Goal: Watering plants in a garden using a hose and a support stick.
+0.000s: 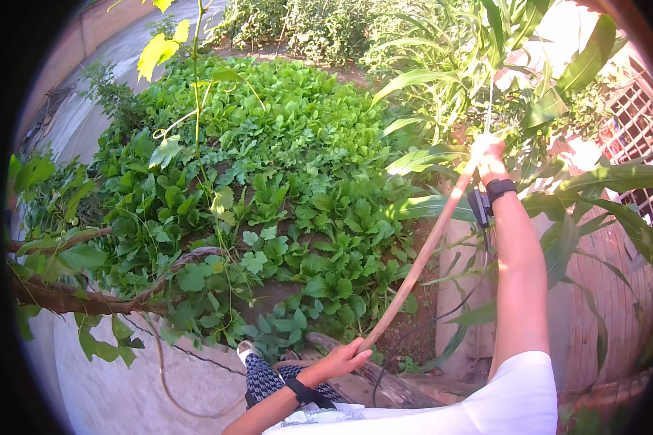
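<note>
A tan garden hose [419, 267] runs slantwise between my two hands. Its upper end is in my right hand [489, 149], whose fingers are closed round it, though glare blurs them. A thin whitish streak [491, 98], perhaps water, shows just beyond that hand among the corn leaves [432, 80]. Lower down, near my body, my left hand [341, 359] grips the hose with the thumb along it. Both wrists wear black bands, and a small dark device [479, 206] with a cable hangs at the right one. Leafy green vegetables [268, 138] fill the bed left of the hose.
A woody vine branch [72, 297] reaches in from the left, and a thin yellow-leaved vine [197, 94] hangs in front. More tan hose [168, 388] curves over the concrete [109, 384]. A lattice fence [640, 123] stands far right. A log [392, 380] lies by my legs.
</note>
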Action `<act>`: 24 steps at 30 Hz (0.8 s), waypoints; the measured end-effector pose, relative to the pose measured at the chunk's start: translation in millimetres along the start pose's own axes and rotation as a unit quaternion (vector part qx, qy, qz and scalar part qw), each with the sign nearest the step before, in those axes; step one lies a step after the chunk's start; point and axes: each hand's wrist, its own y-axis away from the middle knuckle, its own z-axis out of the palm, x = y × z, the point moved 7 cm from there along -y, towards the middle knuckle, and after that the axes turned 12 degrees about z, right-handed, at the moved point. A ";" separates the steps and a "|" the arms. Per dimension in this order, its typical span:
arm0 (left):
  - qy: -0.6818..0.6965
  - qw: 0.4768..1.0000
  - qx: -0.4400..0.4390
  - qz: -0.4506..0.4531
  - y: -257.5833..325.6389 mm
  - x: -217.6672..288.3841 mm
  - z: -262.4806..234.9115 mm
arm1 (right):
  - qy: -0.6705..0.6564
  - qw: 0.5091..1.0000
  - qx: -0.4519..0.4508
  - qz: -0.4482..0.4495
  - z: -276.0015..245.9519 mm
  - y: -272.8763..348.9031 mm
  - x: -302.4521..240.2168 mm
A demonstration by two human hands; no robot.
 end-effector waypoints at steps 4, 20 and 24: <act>0.046 0.998 -0.006 0.050 -1.4 30.2 15.5 | 0.013 1.000 0.000 -0.002 -11.6 1.0 -10.1; 0.066 0.993 0.035 0.087 -8.5 55.9 6.0 | 0.058 0.995 -0.081 0.023 3.2 -4.7 -18.7; 0.073 0.994 0.035 0.078 -9.9 54.0 4.3 | 0.067 0.992 -0.101 0.032 9.2 -7.4 -15.1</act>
